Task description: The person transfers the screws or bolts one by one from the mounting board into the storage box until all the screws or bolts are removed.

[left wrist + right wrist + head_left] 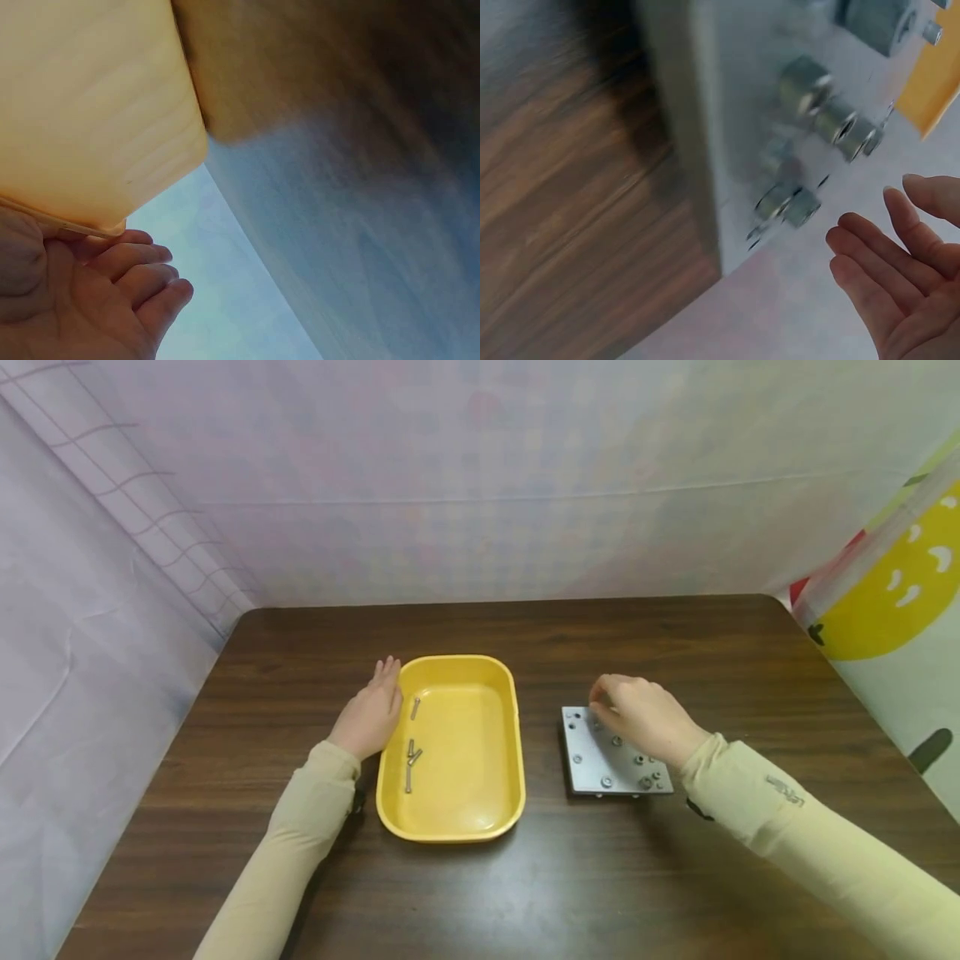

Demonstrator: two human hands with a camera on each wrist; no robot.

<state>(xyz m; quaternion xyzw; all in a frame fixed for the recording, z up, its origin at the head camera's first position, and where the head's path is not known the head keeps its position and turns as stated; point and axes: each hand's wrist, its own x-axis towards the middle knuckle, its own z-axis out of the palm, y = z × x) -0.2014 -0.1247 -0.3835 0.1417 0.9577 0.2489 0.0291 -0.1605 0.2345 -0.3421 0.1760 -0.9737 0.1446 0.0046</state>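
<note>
My left hand [369, 714] lies along the left side of a yellow plastic tray [465, 768], fingers stretched out and touching its rim. The left wrist view shows those fingers [142, 281] by the tray's rim corner. Several small metal screws [408, 779] are scattered along the tray's left side. Over the far right part of a silver metal plate [592, 768], my right hand [648, 714] hovers with loosely bent fingers. Seen from the right wrist, thumb and index finger [904, 217] are close together but apart, with nothing between them. Round metal fasteners [802, 206] stick up from the plate.
Both things stand on a dark brown wooden table [337, 893], the plate to the right of the tray. Behind the table hangs a pale patterned cloth [480, 527]. A yellow printed shape [892, 593] shows on the cloth at the right.
</note>
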